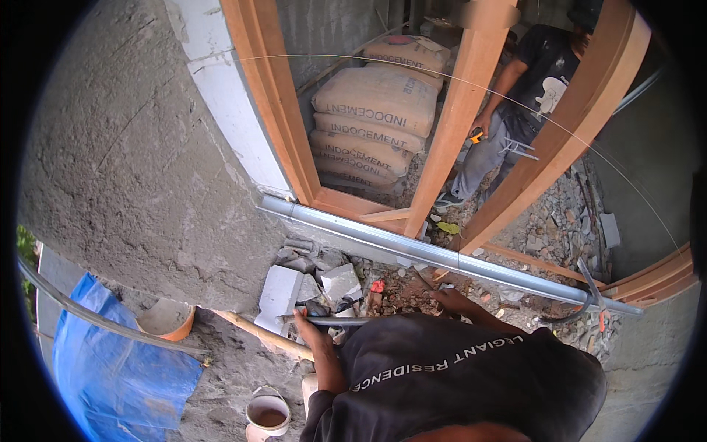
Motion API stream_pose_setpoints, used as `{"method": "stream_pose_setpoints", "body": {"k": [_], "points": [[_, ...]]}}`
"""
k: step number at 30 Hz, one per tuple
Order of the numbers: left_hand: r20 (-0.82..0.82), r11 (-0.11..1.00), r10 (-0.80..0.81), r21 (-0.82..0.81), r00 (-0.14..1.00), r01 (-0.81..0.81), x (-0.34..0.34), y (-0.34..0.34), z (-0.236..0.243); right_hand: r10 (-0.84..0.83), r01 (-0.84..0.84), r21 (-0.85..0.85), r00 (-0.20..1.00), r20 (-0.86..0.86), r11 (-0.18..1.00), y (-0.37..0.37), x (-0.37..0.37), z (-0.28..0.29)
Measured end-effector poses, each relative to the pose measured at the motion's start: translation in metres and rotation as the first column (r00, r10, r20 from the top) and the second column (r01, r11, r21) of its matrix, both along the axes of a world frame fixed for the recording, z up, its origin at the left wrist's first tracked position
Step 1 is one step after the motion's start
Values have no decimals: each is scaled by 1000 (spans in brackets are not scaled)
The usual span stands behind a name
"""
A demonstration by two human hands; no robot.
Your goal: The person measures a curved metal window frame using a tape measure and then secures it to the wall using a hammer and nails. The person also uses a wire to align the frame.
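My left hand (pixel 315 335) is closed round a grey metal bar (pixel 346 321), which lies level in front of my dark shirt. A pale wooden pole (pixel 261 335) slants beneath that forearm. Further right, my right hand (pixel 451 300) reaches over the rubble, its fingers partly curled and small; a thin stick-like piece (pixel 423 278) shows beside the fingertips, and whether it is gripped is unclear. Beyond both hands a long silver metal channel (pixel 412 249) runs along the foot of a wooden frame (pixel 436 125). White block pieces (pixel 280 291) lie near my left hand.
Behind the frame a co-worker (pixel 541 66) holds a yellow-and-black object. Stacked cement bags (pixel 375 103) stand inside. A thin line (pixel 353 57) crosses the opening. At left are a rough wall (pixel 132 162), blue tarp (pixel 118 361) and bucket (pixel 267 412). A curved tool (pixel 591 283) rests at right.
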State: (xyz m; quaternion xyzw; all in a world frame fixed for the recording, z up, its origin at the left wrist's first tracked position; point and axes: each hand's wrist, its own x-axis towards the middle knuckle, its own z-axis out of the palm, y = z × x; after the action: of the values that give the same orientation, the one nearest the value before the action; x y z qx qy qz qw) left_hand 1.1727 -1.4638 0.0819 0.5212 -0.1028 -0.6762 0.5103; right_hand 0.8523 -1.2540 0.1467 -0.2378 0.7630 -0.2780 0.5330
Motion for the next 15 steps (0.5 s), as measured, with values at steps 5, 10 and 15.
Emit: {"method": "stream_pose_setpoints", "body": {"k": [5, 10, 15], "points": [[51, 997, 72, -21, 996, -71, -4, -11, 24, 21, -22, -12, 999, -24, 1000, -20, 6, -1], [93, 991, 131, 26, 987, -134, 6, -10, 6, 89, -88, 54, 996, -16, 995, -35, 6, 6], [71, 984, 172, 34, 983, -175, 13, 0, -19, 115, -113, 105, 993, -8, 988, -37, -6, -7]]}}
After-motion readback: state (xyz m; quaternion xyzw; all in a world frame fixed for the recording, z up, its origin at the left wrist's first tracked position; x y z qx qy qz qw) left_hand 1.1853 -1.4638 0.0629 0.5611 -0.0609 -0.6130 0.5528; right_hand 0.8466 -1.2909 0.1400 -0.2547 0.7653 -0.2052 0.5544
